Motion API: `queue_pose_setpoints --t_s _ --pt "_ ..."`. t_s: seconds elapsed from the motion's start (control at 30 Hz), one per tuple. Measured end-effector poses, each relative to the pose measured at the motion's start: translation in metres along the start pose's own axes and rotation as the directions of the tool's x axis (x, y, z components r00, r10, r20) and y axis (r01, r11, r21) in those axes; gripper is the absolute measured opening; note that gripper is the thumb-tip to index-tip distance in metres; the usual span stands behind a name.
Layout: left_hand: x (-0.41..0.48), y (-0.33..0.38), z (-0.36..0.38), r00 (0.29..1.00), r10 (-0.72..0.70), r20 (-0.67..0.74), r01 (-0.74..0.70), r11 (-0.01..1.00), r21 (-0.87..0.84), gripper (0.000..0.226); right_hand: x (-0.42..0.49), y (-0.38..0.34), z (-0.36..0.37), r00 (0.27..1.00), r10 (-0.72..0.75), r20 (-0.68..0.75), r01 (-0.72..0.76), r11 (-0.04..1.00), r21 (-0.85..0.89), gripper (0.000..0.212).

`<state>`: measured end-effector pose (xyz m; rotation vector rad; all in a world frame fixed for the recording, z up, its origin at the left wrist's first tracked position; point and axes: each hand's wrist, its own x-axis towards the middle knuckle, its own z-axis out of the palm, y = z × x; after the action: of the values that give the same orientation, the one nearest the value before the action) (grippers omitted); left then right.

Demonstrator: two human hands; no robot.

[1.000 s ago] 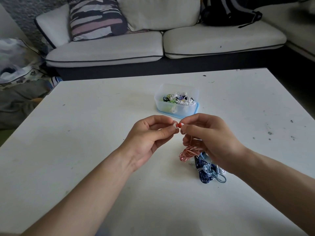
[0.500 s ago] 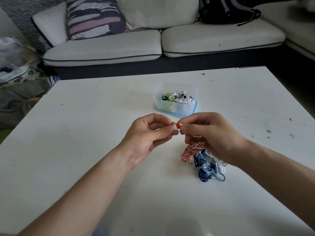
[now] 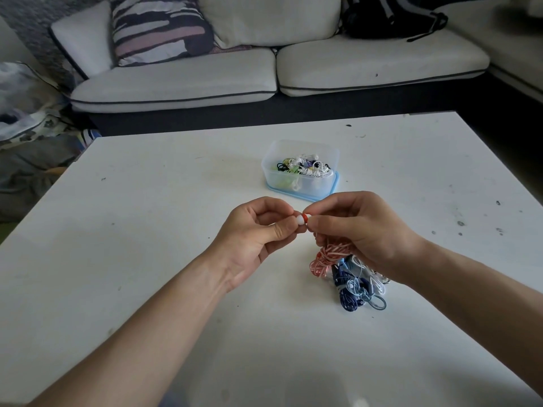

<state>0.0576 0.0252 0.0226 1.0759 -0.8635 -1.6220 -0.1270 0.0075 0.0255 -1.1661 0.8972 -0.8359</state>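
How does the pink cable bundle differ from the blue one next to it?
The pink bundle is pink-and-white striped; the blue bundle mixes dark and light blue. The pink bundle hangs from the right hand, its earbud pinched between it and the left hand; the blue bundle lies on the table. Both are coiled cables.

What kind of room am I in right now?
Probably a home living room: a white sofa with a striped cushion stands behind a white table, and a backpack lies on the sofa.
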Motion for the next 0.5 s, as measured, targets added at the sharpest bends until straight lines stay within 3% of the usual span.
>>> queue_pose_setpoints --t_s 0.5 --pt "0.0010 0.0000 -0.0010 1.000 0.009 0.006 -0.009 1.000 -0.004 0.019 0.0003 0.0003 -0.0023 0.999 -0.022 -0.024 0.020 0.997 -0.076 0.017"
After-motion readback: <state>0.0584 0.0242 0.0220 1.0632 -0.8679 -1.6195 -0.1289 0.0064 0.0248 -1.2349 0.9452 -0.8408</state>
